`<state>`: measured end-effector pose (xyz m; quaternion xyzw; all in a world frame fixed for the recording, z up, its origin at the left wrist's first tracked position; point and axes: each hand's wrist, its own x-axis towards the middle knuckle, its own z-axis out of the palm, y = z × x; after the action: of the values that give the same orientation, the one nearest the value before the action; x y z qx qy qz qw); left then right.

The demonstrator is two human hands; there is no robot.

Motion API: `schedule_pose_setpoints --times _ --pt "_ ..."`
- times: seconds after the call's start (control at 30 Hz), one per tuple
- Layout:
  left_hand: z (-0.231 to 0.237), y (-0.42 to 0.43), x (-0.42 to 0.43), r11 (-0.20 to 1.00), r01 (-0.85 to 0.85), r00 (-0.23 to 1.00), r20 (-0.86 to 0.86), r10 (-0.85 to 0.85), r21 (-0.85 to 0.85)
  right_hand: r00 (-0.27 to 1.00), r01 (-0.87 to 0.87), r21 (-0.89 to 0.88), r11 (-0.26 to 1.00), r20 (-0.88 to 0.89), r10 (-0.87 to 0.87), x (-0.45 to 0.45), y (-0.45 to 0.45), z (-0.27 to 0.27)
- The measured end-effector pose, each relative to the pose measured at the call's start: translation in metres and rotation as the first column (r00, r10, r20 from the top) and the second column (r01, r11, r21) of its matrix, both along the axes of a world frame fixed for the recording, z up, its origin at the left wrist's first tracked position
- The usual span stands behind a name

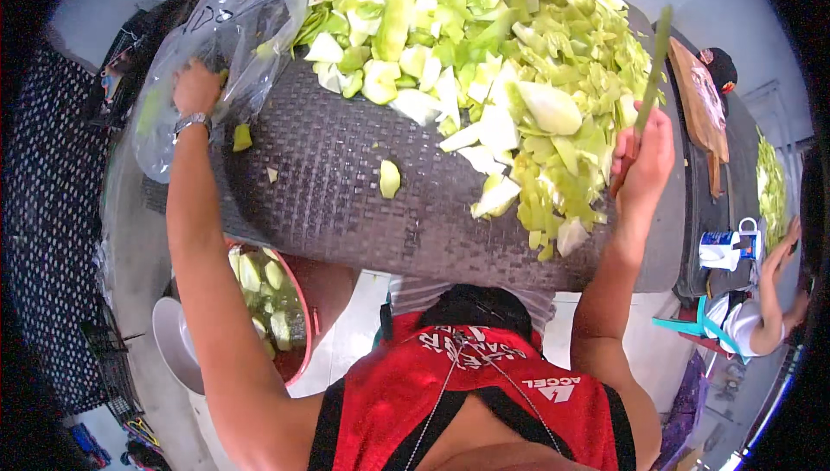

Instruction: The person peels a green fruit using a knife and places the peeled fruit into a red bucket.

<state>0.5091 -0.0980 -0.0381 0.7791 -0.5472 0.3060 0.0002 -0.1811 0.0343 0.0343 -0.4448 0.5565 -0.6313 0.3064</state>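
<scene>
My left hand (196, 88) is at a clear plastic bag (249, 23) on the left of the table, apparently inside its mouth. Its fingers are partly hidden, so whether they grip anything cannot be told. A few green pieces show through the plastic. My right hand (650, 153) grips a knife (656, 59) by its brown handle, blade pointing up and away from me. Between my hands spreads a large heap of pale green peeled and sliced vegetable pieces (454, 36). One loose piece (390, 179) lies apart on the dark woven-pattern tabletop (324, 166).
Below the table's left edge, a red tub (305, 315) holds peeled chunks in water, beside a whitish basin (172, 341). To the right are a wooden cutting board (697, 95), a white-and-blue mug (718, 250) and another seated person (755, 322) near more green pieces (770, 192).
</scene>
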Motion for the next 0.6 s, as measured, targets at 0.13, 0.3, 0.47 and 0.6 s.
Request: schedule_pose_setpoints --times 0.13,0.3,0.47,0.6 --pt "0.02 -0.027 -0.062 0.971 -0.001 0.971 -0.232 0.058 0.24 0.993 0.112 -0.024 0.993 -0.042 -0.113 -0.017 0.005 -0.009" --pt "0.041 -0.021 -0.034 0.971 -0.078 0.966 -0.223 0.13 0.225 0.992 0.108 -0.052 0.993 -0.061 -0.111 -0.013 -0.003 -0.012" --pt "0.026 -0.01 -0.027 0.995 -0.073 0.934 0.346 0.091 -0.062 0.98 0.168 -0.008 0.986 -0.107 -0.168 -0.012 -0.005 -0.012" --pt "0.054 -0.006 -0.026 0.862 -0.291 0.892 -0.208 0.401 0.416 0.977 0.193 0.007 0.981 -0.096 -0.192 -0.015 -0.007 -0.014"
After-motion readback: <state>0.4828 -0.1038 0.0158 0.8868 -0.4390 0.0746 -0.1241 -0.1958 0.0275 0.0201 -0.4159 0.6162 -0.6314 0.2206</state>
